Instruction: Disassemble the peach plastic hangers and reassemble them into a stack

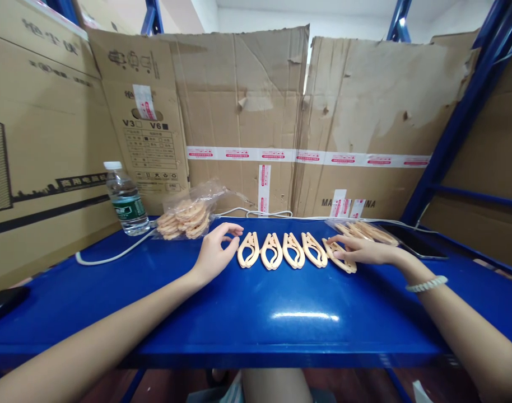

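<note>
Five peach plastic clips (293,250) lie side by side in a row at the centre of the frame, on the blue surface (256,319). The left hand (216,253) is loosely open and empty just beside the row's left end, while the right hand (361,252) rests flat, fingers spread on the clip at the right end. A water bottle (125,198) stands at middle left.

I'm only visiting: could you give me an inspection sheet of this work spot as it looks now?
Surface: blue shelf, glossy, with glare near the middle.
Job's things: five peach plastic pieces in a row, side by side.
Clutter: water bottle, clear bag of peach parts at left, second bag at right, black object far left, dark flat object at right.
Hands: left hand open beside the row's left end; right hand open, fingers on the rightmost piece.
Cables: white cable along the shelf's back.
Surroundings: cardboard boxes behind, blue rack post at right.
</note>
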Demonstrator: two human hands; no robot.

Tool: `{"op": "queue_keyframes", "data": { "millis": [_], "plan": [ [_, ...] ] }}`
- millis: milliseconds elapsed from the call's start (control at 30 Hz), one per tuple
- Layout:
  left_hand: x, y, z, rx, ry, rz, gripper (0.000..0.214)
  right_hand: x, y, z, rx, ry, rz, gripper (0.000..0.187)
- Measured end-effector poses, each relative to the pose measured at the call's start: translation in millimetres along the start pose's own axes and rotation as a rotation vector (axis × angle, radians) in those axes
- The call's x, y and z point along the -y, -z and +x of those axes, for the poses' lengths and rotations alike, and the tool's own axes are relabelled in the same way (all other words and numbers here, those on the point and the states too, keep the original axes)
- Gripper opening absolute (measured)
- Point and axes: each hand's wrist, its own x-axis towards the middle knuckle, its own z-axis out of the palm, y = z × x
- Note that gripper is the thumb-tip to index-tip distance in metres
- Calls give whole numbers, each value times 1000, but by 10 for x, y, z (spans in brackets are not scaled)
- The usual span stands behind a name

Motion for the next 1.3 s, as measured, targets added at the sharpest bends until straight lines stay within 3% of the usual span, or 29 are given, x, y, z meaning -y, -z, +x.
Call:
{"op": "queue_keyframes", "data": {
  "millis": [633,1300],
  "plan": [
    [3,-6,-2,22,17,22,17,36,-10,-13,17,1,-71,87],
    [28,-30,-19,93,11,74,18,-16,-186,152,-206,-25,-192,80]
  ]
}}
